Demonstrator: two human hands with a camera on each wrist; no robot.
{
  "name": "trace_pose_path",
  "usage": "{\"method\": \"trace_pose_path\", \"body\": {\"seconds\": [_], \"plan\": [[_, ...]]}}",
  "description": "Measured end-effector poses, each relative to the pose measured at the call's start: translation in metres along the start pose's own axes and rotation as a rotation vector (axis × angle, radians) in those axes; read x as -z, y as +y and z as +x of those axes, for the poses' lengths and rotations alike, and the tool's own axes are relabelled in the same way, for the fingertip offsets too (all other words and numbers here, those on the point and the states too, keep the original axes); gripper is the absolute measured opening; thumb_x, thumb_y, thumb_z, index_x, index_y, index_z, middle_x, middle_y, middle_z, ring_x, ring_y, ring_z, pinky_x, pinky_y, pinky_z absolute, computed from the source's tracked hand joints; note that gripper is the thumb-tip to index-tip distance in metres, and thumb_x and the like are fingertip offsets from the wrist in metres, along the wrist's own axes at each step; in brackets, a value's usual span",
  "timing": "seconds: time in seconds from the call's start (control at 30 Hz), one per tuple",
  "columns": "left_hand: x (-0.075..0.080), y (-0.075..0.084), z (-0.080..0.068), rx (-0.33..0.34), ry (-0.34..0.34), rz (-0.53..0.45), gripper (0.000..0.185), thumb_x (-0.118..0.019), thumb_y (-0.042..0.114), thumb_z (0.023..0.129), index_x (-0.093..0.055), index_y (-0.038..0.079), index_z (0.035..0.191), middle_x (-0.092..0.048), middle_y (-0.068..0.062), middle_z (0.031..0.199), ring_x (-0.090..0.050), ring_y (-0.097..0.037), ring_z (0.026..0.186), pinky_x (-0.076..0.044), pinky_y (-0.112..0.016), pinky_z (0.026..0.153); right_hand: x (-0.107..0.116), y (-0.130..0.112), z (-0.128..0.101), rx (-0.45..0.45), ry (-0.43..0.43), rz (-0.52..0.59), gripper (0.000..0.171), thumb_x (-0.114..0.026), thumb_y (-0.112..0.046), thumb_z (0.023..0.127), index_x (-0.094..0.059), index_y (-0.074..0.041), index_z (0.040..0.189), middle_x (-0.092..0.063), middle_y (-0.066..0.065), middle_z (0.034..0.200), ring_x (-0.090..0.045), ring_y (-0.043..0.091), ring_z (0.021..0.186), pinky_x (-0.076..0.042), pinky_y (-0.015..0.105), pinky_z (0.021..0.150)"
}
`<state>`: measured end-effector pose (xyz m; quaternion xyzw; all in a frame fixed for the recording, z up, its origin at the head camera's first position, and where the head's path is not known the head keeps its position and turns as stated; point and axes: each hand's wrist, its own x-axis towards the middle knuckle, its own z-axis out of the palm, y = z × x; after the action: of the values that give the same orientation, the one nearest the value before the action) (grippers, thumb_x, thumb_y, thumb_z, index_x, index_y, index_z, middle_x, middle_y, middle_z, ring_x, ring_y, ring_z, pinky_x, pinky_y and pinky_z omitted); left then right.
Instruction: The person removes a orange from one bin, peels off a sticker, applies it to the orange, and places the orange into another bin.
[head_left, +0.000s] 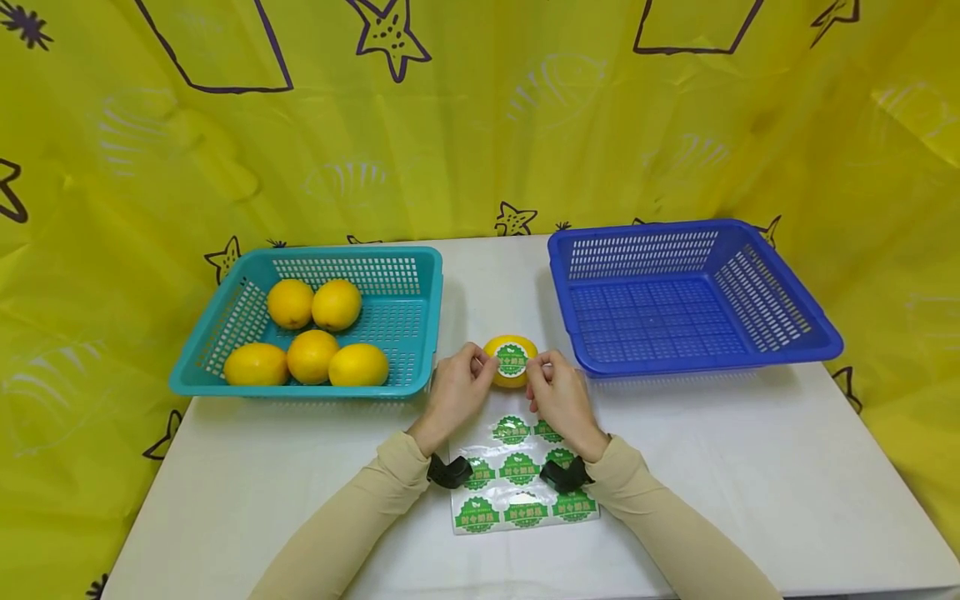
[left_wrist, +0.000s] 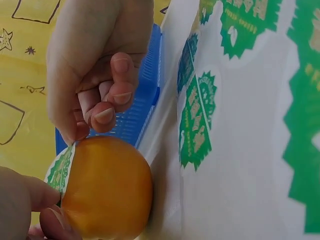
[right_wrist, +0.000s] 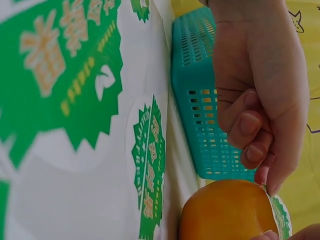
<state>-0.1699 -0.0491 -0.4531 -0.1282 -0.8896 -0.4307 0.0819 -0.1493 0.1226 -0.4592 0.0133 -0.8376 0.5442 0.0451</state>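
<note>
A yellow-orange fruit, an orange by its look, stands on the white table between the two hands. A round green-and-white sticker lies over its upper side. The left hand pinches the sticker's left edge between thumb and forefinger. At the opposite edge, the thumb and forefinger of the right hand pinch it too, the other fingers curled in. In the left wrist view, the sticker's edge follows the fruit's curve, with fingertips right at both ends. Just below the fruit lies a sheet of green stickers, partly under the wrists.
At the left stands a teal basket with several oranges inside. A blue basket stands at the right, its mesh bottom showing. A yellow patterned cloth hangs behind the white table. Black wrist devices sit above the sheet.
</note>
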Motion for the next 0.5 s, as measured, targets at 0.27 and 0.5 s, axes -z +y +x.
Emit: {"method": "trace_pose_path", "body": {"seconds": [0.27,0.5], "plan": [[-0.0035,-0.0033,0.0018,0.145,-0.035,-0.105,0.023,-0.062,0.031,0.095,-0.057,0.011,0.087,-0.054,0.003,0.065,-0.05,-0.013,0.057,-0.04,-0.027,0.051,-0.0033,0.002,0.0031,0.02,-0.001,-0.052,0.031,-0.06,-0.033,0.099,-0.056,-0.008,0.081,-0.057,0.001,0.057,-0.055,0.018,0.043,-0.041,0.029,0.038],[-0.0049,-0.0059,0.0069,0.157,-0.053,-0.106,0.031,-0.062,0.035,0.096,-0.056,0.012,0.077,-0.052,0.002,0.063,-0.048,-0.014,0.057,-0.037,-0.027,0.051,-0.0034,0.0007,0.0076,0.005,0.002,-0.044,0.032,-0.059,-0.032,0.099,-0.054,-0.007,0.08,-0.056,0.002,0.056,-0.055,0.018,0.042,-0.042,0.03,0.038]]}}
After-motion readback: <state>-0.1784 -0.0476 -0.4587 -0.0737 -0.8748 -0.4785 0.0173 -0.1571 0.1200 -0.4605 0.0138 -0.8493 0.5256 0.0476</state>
